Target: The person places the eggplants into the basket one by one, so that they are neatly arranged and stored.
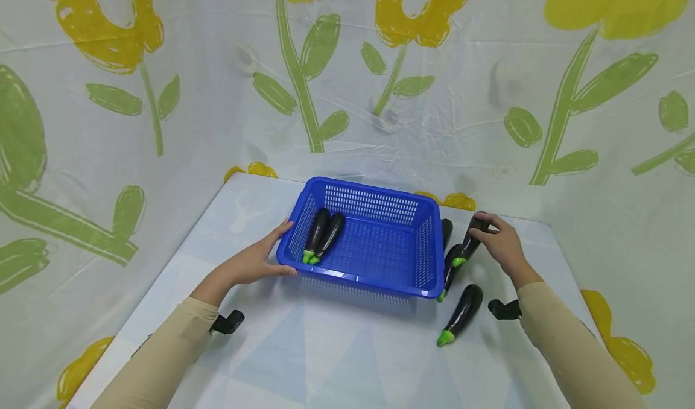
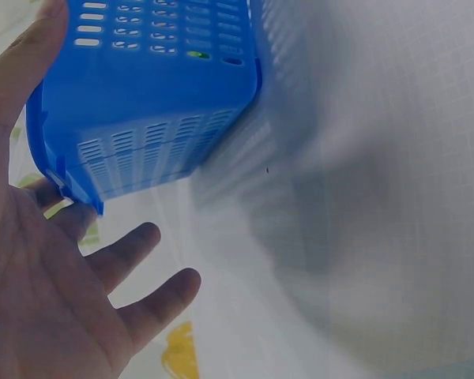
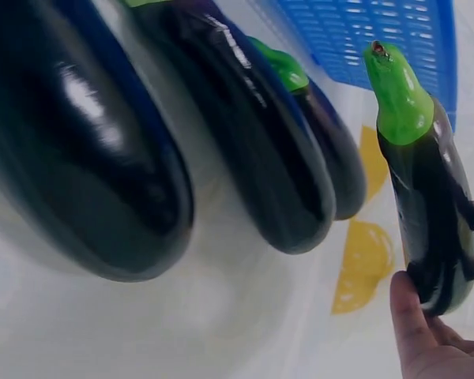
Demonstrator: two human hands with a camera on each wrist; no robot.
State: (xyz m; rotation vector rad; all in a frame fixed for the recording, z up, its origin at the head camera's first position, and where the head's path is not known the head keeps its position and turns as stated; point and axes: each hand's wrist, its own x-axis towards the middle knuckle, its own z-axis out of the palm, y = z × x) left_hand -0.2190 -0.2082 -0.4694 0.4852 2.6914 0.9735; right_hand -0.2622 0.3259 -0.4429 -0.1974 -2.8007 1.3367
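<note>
Two eggplants (image 1: 317, 235) are lying side by side in the left part of the blue basket (image 1: 380, 246), their green ends pointing toward me. With my right grip (image 1: 502, 244) I am pinching a third eggplant (image 1: 470, 242) by its dark rounded end, fingers pressing it from both sides. It is slanting just outside the basket's right side, its green cap pointing back toward me. In the head view that cap is overlapping a neighbouring eggplant (image 1: 451, 261), which is lying close along the basket; whether the two are touching, I cannot tell. A farther eggplant (image 1: 447, 231) is showing only partly past the rim, and a nearer eggplant (image 1: 464, 312) is resting apart on the table (image 1: 336, 355). My left grip (image 1: 252, 264) is lying spread against the basket's left end, two fingers meeting the rim and two standing free. Behind the table, a cloth (image 1: 467, 113) with yellow flowers is hanging.
</note>
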